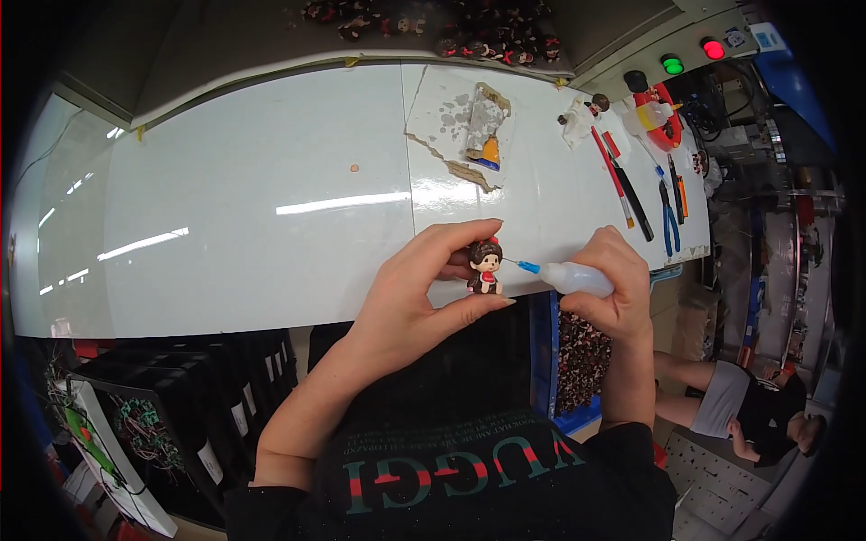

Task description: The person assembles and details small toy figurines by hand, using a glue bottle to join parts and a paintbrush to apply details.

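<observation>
A: Two hands meet at the bench's (244,261) near edge: the left hand (410,284) pinches a brown-haired figurine (487,261) between thumb and fingers, the right hand (622,275) grips a squeeze bottle (580,279).

B: Which step is this?

A: Apparently dispensing. The bottle's blue-based needle (529,267) points at the figurine's face; whether it touches, I cannot tell.

B: And the next move?

A: It would seem to call for a still figurine, a steady tip and a light squeeze.

B: Beyond them?

A: Blue-handled pliers (668,219) lie by the right edge, a ragged block (488,117) farther back; past the far edge, more figurines (501,45) sit heaped.
</observation>
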A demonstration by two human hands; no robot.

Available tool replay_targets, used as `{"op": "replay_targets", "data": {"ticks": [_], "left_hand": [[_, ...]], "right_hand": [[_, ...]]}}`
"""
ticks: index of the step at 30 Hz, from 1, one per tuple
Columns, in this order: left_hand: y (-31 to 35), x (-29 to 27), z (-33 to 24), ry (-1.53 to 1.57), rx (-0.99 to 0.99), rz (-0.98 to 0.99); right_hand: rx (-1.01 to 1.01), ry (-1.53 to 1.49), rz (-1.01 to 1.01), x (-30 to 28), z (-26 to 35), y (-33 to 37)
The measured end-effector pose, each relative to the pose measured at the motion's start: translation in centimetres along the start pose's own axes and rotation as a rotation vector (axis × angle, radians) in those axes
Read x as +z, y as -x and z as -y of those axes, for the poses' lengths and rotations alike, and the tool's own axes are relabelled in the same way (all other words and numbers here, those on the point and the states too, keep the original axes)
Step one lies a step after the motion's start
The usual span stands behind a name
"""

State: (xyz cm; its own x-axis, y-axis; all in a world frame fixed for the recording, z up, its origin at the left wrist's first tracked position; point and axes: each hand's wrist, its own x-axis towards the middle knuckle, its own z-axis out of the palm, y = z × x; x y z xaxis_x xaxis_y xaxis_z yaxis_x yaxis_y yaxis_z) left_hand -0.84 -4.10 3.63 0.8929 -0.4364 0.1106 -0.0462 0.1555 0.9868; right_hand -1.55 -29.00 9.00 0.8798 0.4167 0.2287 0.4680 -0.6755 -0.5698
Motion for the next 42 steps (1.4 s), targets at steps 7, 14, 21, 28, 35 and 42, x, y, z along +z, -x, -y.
{"op": "replay_targets", "data": {"ticks": [7, 14, 21, 28, 35, 42], "left_hand": [[0.1, -0.4, -0.1, -0.008, 0.008, 0.004], [0.0, -0.3, -0.2, -0.02, 0.005, 0.008], [-0.1, -0.3, -0.5, -0.072, 0.006, 0.033], [0.0, 0.0, -1.0, -0.063, -0.036, 0.065], [0.6, -0.4, -1.2, -0.048, -0.084, 0.094], [1.0, -2.2, -1.2, -0.023, -0.091, 0.102]], "right_hand": [[0.012, 0.012, 0.016, 0.5, 0.2, -0.2], [0.011, 0.061, 0.025, 0.3, 0.4, -0.4], [-0.039, 0.155, 0.048, -1.0, 1.5, -0.8], [-0.107, 0.226, 0.057, -2.1, 2.4, -0.9], [-0.125, 0.253, 0.064, -2.3, 3.2, -0.9], [-0.1, 0.18, 0.047, -1.0, 2.9, -1.5]]}}
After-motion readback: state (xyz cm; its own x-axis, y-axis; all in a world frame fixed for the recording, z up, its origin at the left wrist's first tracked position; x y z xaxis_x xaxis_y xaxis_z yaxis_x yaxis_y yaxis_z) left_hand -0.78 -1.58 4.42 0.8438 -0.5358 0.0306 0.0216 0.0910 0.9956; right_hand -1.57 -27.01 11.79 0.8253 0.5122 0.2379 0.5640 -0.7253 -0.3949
